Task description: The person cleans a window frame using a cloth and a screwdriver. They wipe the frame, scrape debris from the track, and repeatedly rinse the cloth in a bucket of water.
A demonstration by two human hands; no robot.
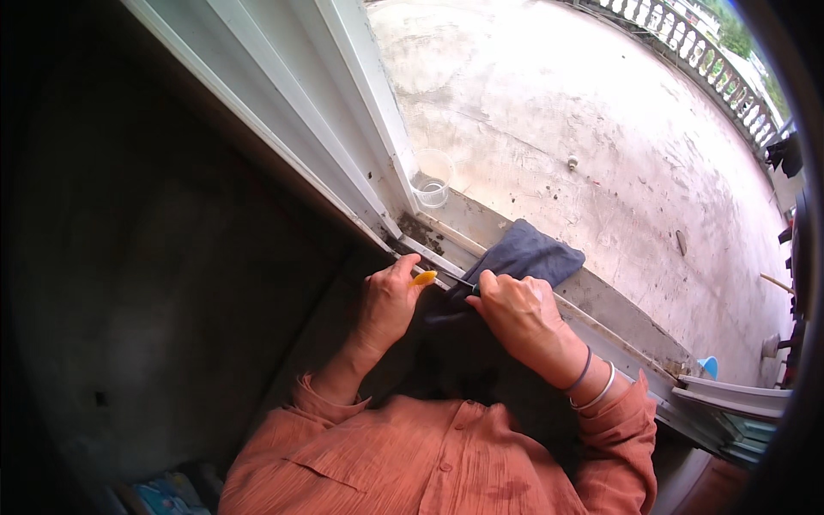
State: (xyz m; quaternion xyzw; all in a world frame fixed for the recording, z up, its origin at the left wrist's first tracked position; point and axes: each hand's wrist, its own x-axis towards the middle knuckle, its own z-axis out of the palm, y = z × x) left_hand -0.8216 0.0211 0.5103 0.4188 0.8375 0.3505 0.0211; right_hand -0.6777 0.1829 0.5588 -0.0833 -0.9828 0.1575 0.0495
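My left hand (386, 300) is closed round a tool, and the end of its yellow handle (425, 278) sticks out beside the thumb. What sits at that tool's other end is hidden. My right hand (524, 316) grips a screwdriver (475, 290) by its dark green handle, most of which lies under the fingers. Its thin metal shaft points left along the white sliding-door track (442, 249), near my left fingertips. Dark dirt shows in the track's corner. A dark grey cloth (536, 251) drapes over the track, just beyond my right hand.
White door panels (300, 94) rise on the left. A clear plastic cup (431, 190) stands outside by the frame. Beyond lies a pale concrete floor (515, 103) with a balustrade (687, 47) at its far edge. A light blue object (708, 366) rests near the track's right end.
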